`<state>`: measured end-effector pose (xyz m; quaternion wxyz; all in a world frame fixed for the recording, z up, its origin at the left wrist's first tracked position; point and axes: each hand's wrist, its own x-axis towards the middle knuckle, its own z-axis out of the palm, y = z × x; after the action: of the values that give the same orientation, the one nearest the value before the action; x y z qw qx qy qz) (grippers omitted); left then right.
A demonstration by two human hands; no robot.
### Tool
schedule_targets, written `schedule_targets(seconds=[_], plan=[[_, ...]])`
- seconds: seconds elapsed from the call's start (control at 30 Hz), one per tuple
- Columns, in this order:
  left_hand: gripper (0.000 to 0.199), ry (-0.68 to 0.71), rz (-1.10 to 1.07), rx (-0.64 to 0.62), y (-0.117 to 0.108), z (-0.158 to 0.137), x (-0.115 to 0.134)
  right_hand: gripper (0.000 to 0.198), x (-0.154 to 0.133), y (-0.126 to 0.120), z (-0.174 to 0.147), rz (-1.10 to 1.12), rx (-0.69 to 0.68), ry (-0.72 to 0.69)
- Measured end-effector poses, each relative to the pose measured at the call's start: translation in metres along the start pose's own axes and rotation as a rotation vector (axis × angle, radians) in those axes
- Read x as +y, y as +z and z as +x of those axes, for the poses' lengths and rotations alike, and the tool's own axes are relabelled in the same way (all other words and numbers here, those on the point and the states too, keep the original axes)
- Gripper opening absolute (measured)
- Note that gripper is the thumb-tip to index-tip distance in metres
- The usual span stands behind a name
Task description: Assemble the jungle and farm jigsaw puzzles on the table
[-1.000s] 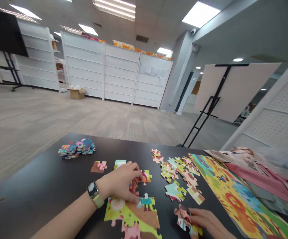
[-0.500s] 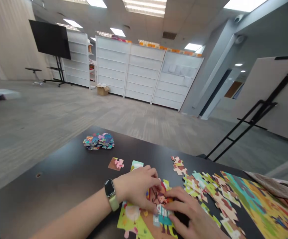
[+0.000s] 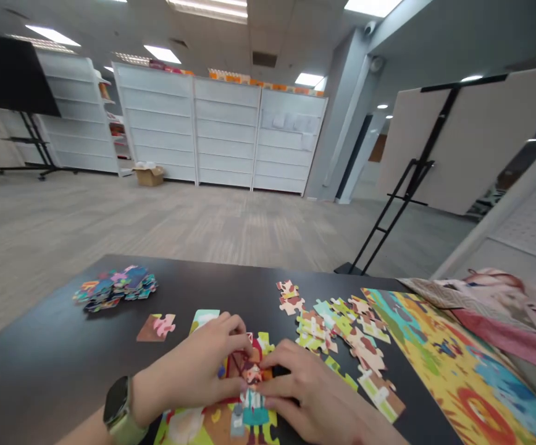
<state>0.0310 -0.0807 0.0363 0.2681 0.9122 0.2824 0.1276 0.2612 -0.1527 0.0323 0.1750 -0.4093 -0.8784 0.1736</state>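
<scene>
A partly joined jigsaw puzzle (image 3: 219, 423) lies on the black table below my hands, showing a farmer figure with a red hat and teal apron. My left hand (image 3: 207, 364), with a watch on its wrist, grips a jigsaw piece at the farmer's upper body, thumb and fingers on its left side. From the right, my right hand (image 3: 302, 389) holds the same area with bent fingertips. My fingers hide parts of the piece's edges. A brown-and-pink piece (image 3: 155, 327) lies apart to the left.
Loose farm-coloured pieces (image 3: 365, 349) spread to the right, beside a finished-looking yellow animal picture (image 3: 448, 346). A pile of blue pieces (image 3: 115, 287) sits at the far left. Cloth items (image 3: 504, 303) lie at the right edge. An easel (image 3: 407, 185) stands beyond the table.
The camera view has turned to the right, so the table things appear farther left. Both hands stay on the puzzle, in nearly the same pose around the farmer.
</scene>
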Motion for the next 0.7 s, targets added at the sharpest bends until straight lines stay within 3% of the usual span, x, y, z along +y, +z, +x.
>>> schedule_targets(seconds=[0.27,0.47,0.6,0.7], plan=[[0.018,0.074,-0.018,-0.102,-0.003,0.001,0.004,0.018,0.012,0.0,-0.004,-0.019,0.106,-0.009],[0.018,0.061,0.008,-0.091,-0.004,0.001,0.004,0.032,0.056,-0.023,-0.013,-0.19,0.419,0.349],[0.019,0.062,0.015,-0.089,-0.003,0.002,0.003,0.04,0.071,-0.02,-0.012,-0.215,0.4,0.412],[0.02,0.07,0.008,-0.077,-0.004,0.002,0.002,0.031,0.069,-0.013,-0.009,-0.215,0.328,0.417]])
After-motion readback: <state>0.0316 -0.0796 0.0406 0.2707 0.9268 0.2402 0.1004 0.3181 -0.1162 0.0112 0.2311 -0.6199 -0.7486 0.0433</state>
